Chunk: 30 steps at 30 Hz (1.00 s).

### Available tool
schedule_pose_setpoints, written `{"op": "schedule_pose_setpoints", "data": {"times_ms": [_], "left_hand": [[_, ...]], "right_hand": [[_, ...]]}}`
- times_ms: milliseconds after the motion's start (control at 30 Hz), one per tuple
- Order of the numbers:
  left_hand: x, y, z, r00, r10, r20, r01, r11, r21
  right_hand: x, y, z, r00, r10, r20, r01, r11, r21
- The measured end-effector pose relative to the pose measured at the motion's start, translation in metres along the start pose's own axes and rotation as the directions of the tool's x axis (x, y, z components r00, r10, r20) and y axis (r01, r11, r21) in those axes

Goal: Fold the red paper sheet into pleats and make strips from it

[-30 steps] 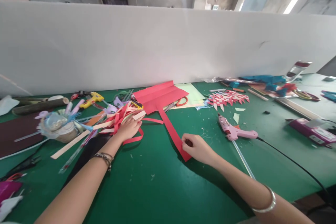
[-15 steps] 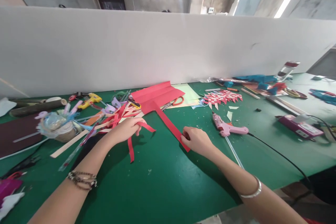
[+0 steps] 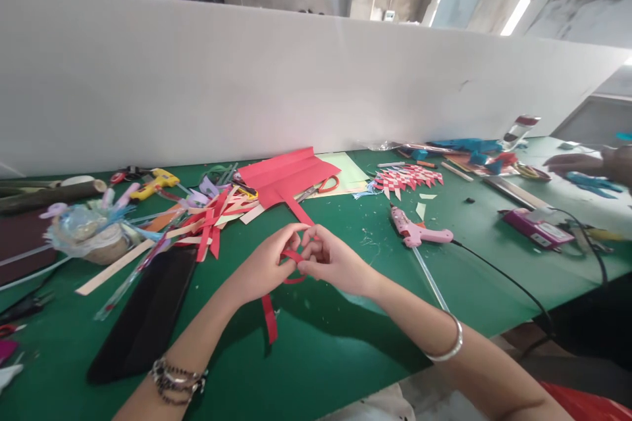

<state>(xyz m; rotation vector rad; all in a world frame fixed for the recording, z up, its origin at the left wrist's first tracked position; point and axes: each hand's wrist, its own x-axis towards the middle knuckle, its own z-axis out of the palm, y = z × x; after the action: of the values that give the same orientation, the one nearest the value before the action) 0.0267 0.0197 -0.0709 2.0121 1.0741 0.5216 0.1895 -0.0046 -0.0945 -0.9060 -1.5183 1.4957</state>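
Note:
My left hand (image 3: pixel 266 262) and my right hand (image 3: pixel 338 260) meet over the middle of the green table. Between their fingertips runs a narrow red paper strip (image 3: pixel 269 320), bent into a small loop, with one end hanging below my left hand. Both hands are closed on it, though the fingers partly hide where each one pinches. Behind them another red strip (image 3: pixel 297 212) lies under the edge of a creased red paper sheet (image 3: pixel 279 177). Orange-handled scissors (image 3: pixel 329 185) rest beside that sheet.
To the right lie a pink glue gun (image 3: pixel 419 233) with its cord, a woven red-and-white piece (image 3: pixel 407 178) and a purple box (image 3: pixel 536 229). Loose strips (image 3: pixel 212 227), a yellow glue gun (image 3: pixel 157 183) and a black case (image 3: pixel 145 322) are left. Another person's hand (image 3: pixel 575 163) reaches in far right.
My right hand has left the strip on the table and moved left to meet my left hand at the held strip. A co-worker's hand has appeared at the far right.

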Motion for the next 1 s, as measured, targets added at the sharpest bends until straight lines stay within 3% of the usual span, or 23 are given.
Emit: {"op": "schedule_pose_setpoints", "data": {"times_ms": [100,200,267,333,433,567,767,867,1000], "left_hand": [[0.000,-0.011,0.006,0.999,-0.022,-0.042,0.016,0.992,-0.127],[0.001,-0.021,0.016,0.984,-0.132,-0.120,0.085,0.938,-0.337],[0.002,-0.023,0.025,0.977,-0.194,-0.091,0.124,0.857,-0.500],[0.002,-0.022,0.031,0.978,-0.210,0.008,0.174,0.789,-0.589],[0.000,-0.017,0.034,0.968,-0.217,0.126,0.251,0.817,-0.519],[-0.003,-0.017,0.031,0.965,-0.233,0.120,0.261,0.889,-0.376],[-0.003,-0.021,0.027,0.969,-0.190,0.157,0.229,0.928,-0.293],[-0.003,-0.022,0.025,0.965,-0.226,0.132,0.254,0.932,-0.259],[-0.002,-0.027,0.017,0.967,-0.249,0.058,0.255,0.949,-0.185]], "right_hand": [[0.002,0.006,0.003,1.000,0.019,-0.021,-0.016,0.988,0.156],[0.003,0.010,0.004,0.992,0.044,-0.121,0.000,0.938,0.346],[0.004,0.012,0.003,0.978,0.077,-0.194,0.014,0.903,0.430],[0.005,0.015,0.001,0.961,0.118,-0.251,0.008,0.893,0.450],[0.007,0.021,-0.002,0.935,0.136,-0.327,-0.005,0.928,0.372],[0.009,0.027,-0.008,0.921,0.063,-0.385,0.006,0.984,0.177],[0.010,0.025,-0.018,0.985,0.112,-0.131,-0.121,0.991,-0.064],[0.009,0.022,-0.022,0.970,0.081,-0.231,-0.113,0.986,-0.127],[0.009,0.022,-0.032,0.912,-0.009,-0.411,-0.097,0.967,-0.237]]}}
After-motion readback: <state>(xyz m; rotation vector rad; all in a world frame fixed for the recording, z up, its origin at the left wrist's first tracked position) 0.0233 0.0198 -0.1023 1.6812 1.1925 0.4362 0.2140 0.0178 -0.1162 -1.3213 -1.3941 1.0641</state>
